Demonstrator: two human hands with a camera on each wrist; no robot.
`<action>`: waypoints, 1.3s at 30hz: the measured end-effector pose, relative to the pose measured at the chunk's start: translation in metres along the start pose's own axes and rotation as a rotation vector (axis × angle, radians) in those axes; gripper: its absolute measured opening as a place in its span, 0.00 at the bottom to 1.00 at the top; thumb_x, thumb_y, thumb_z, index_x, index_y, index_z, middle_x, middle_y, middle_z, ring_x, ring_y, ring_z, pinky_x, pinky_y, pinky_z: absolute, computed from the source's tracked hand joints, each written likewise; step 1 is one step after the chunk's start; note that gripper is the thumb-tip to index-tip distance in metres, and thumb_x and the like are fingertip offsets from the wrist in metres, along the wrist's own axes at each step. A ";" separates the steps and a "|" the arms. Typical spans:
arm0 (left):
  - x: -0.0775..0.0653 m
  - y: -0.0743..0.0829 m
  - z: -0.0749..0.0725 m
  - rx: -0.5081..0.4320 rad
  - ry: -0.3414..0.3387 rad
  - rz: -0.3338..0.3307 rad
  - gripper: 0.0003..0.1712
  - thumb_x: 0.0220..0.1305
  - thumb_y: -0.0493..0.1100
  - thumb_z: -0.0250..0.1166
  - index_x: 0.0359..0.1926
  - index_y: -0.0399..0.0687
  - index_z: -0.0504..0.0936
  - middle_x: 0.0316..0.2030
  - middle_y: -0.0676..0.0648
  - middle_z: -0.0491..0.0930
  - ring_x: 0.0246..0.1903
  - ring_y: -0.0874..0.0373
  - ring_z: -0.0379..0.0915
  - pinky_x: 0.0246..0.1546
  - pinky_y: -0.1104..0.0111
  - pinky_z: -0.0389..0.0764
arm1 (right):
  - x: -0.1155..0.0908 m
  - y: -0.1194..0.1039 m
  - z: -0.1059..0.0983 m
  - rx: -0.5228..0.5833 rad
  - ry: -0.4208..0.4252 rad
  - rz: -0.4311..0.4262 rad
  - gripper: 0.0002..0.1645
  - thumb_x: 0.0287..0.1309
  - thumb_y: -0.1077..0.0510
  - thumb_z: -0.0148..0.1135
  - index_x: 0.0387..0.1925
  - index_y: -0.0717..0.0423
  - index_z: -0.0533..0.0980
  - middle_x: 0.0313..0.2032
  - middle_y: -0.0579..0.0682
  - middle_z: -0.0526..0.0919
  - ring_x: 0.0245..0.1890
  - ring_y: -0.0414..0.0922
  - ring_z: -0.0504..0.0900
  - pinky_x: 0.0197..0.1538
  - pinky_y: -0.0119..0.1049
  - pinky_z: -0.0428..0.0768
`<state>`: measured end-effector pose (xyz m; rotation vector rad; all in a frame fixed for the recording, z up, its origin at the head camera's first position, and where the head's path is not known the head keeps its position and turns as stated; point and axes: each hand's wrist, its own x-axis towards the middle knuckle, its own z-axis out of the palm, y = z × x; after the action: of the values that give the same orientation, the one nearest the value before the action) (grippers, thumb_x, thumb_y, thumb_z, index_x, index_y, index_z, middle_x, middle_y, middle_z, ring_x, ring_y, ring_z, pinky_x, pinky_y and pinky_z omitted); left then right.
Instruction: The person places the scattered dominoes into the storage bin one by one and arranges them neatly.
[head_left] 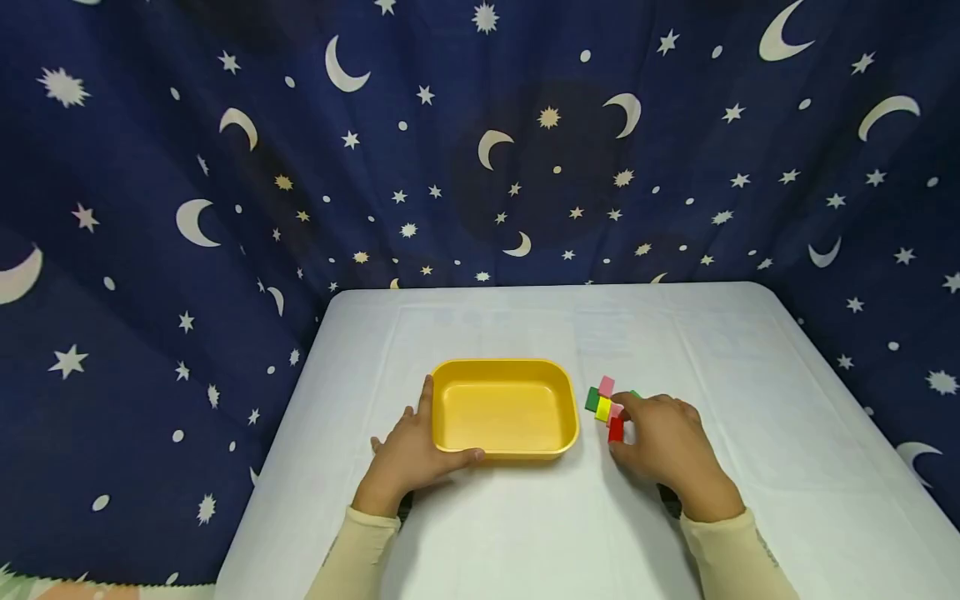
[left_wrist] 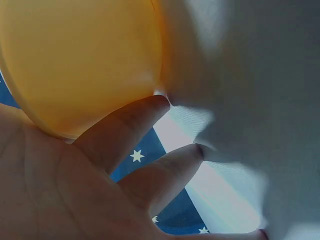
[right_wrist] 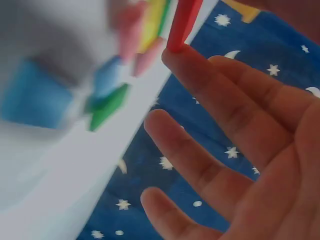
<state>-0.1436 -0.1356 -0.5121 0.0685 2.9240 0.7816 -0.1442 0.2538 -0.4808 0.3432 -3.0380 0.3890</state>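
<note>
A yellow tray (head_left: pixel 504 455) lies on the table, with my left hand (head_left: pixel 408 458) at its near left corner. The index finger extends along its left side, the thumb lies at the front rim, and the other fingers are spread. My right hand (head_left: pixel 663 437) pinches a red block (right_wrist: pixel 184 22) between thumb and fingertip. Beside that hand are a yellow block (head_left: pixel 603 408), a green block (head_left: pixel 592 398) and a pink block (head_left: pixel 607 386). In the right wrist view, blue blocks (right_wrist: pixel 36 95) and another green block (right_wrist: pixel 109 107) sit below the spread fingers.
A white cloth covers the table (head_left: pixel 525 533). Behind it and along both sides hangs a dark blue curtain (head_left: pixel 450 167) with moons and stars. The blocks lie to the right of the tray, a short gap from its wall.
</note>
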 end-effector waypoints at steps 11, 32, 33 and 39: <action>0.000 0.001 -0.006 -0.004 0.012 -0.015 0.90 0.30 0.95 0.65 0.86 0.65 0.31 0.68 0.42 0.77 0.74 0.39 0.64 0.55 0.14 0.51 | 0.038 -0.034 -0.024 0.004 0.150 -0.177 0.35 0.54 0.46 0.78 0.62 0.53 0.81 0.41 0.47 0.90 0.44 0.56 0.83 0.46 0.62 0.78; -0.002 0.001 -0.001 0.021 0.010 -0.037 0.90 0.31 0.95 0.64 0.86 0.67 0.29 0.67 0.46 0.79 0.73 0.38 0.65 0.53 0.13 0.52 | 0.110 -0.143 -0.016 0.058 0.031 -0.467 0.32 0.56 0.45 0.79 0.60 0.50 0.82 0.37 0.39 0.86 0.34 0.43 0.80 0.40 0.45 0.83; -0.002 0.001 0.000 0.022 0.012 -0.037 0.90 0.30 0.95 0.64 0.85 0.67 0.29 0.67 0.46 0.79 0.73 0.38 0.65 0.53 0.13 0.52 | 0.115 -0.146 -0.013 0.067 0.021 -0.475 0.32 0.55 0.46 0.79 0.60 0.50 0.82 0.37 0.40 0.87 0.35 0.43 0.81 0.40 0.44 0.83; 0.000 0.003 0.000 0.006 0.002 -0.038 0.88 0.32 0.94 0.66 0.85 0.69 0.27 0.69 0.47 0.78 0.74 0.36 0.63 0.52 0.12 0.48 | 0.138 -0.165 0.006 0.060 -0.063 -0.484 0.33 0.56 0.44 0.79 0.61 0.50 0.82 0.41 0.41 0.88 0.38 0.42 0.82 0.43 0.45 0.84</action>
<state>-0.1432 -0.1328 -0.5107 0.0132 2.9200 0.7680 -0.2408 0.0675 -0.4343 1.0782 -2.8640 0.4366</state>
